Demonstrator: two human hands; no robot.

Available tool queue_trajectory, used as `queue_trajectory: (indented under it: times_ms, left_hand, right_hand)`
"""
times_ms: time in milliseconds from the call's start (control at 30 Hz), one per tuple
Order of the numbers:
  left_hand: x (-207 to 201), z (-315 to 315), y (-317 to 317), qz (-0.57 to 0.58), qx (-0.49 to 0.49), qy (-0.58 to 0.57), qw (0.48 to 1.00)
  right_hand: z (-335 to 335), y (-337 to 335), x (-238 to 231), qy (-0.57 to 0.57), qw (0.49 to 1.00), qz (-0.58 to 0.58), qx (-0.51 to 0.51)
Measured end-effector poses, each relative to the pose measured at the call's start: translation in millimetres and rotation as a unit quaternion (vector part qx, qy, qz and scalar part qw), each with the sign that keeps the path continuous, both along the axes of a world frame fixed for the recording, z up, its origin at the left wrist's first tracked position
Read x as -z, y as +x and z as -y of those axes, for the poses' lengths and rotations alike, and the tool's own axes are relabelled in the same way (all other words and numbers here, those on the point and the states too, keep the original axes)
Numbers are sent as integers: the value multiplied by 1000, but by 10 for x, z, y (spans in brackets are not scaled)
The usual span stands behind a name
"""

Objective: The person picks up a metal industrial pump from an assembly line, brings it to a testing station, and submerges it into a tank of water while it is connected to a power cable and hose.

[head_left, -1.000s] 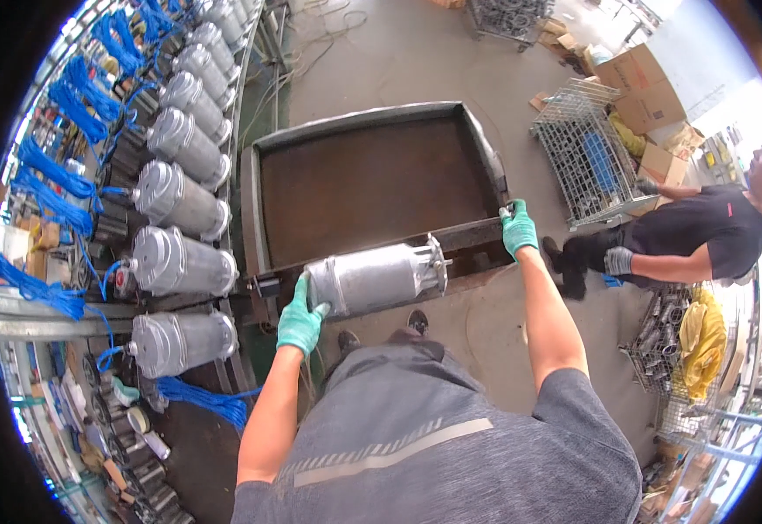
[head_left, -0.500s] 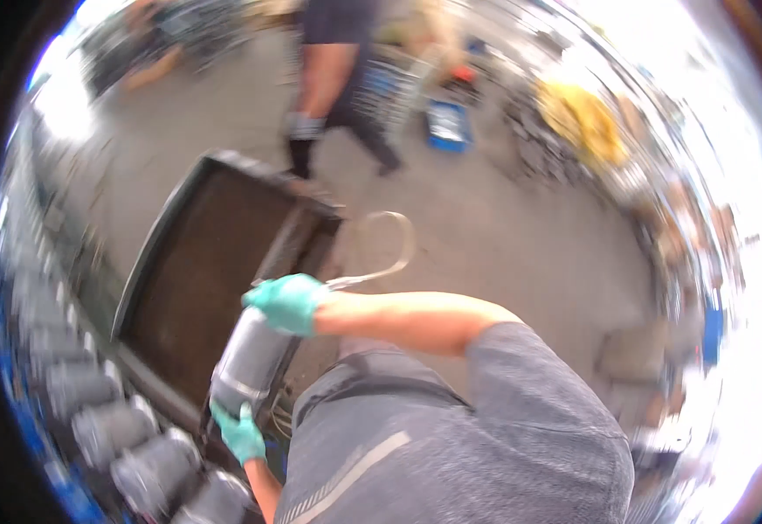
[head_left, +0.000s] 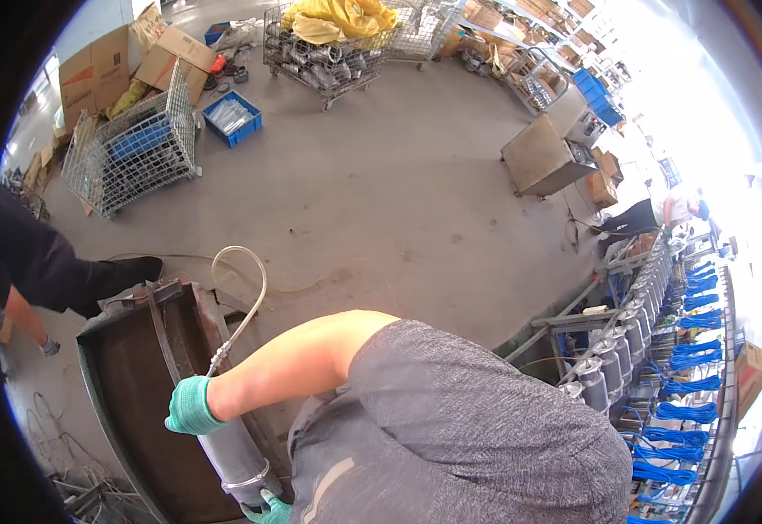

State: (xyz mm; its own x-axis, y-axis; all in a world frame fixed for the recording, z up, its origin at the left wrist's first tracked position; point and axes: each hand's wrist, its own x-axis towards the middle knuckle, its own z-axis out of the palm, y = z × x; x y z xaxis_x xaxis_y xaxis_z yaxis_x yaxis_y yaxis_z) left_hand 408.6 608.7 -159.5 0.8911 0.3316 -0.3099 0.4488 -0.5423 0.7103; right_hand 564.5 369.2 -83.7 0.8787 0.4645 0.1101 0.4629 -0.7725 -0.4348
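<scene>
A grey metal cylinder (head_left: 234, 454) with a raised band near its lower end is held at a tilt over a dark, shallow metal trough (head_left: 127, 384). My left hand (head_left: 269, 512), in a green glove, grips its lower end; the picture's lower edge cuts off part of that hand. At the cylinder's upper end my right hand (head_left: 192, 407), gloved too, is closed. A clear hose (head_left: 261, 297) with a metal fitting (head_left: 218, 356) runs down to the right wrist. What the right fingers enclose is hidden.
Another person's leg (head_left: 93, 275) stands beside the trough's far left corner. A wire cage (head_left: 136, 153) and a blue crate (head_left: 232, 118) stand farther off. Similar cylinders (head_left: 592, 382) line a rack at the right, beside blue cable coils (head_left: 686, 412). A metal cabinet (head_left: 534, 157) stands back right.
My view has swung to the right, bringing the right-hand rack into sight. Both hands remain at the cylinder, which appears lower in the picture. The other person now appears at the far left.
</scene>
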Motion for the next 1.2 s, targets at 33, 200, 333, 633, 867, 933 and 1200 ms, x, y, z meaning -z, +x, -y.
queue_trajectory:
  times_ms: [33,200,333,633,867,933,1200]
  left_hand:
    - [19,9,23,-1,0,-3,1000]
    - [35,-10,35,-8,-12,-10,1000]
    - [57,0,-8,-13,-25,-23,999]
    - [117,-245,-246,-8,-68,-47,997]
    - [-239,-176,-234,40,-83,-15,996]
    - [-181,-223,-223,37,-86,-6,996]
    - [-39,-226,-355,5,-122,-44,992]
  right_hand:
    - [-13,13,29,7,1000,-1,3]
    - [43,3,-91,-15,1000,-25,1]
    - [94,-38,-66,-18,999,-28,3]
    - [239,-13,-66,-8,998,-54,-23]
    - [118,135,-306,-5,995,-45,-94]
    - [114,140,-192,-22,994,-20,-103]
    - [91,188,-125,-93,983,30,-155]
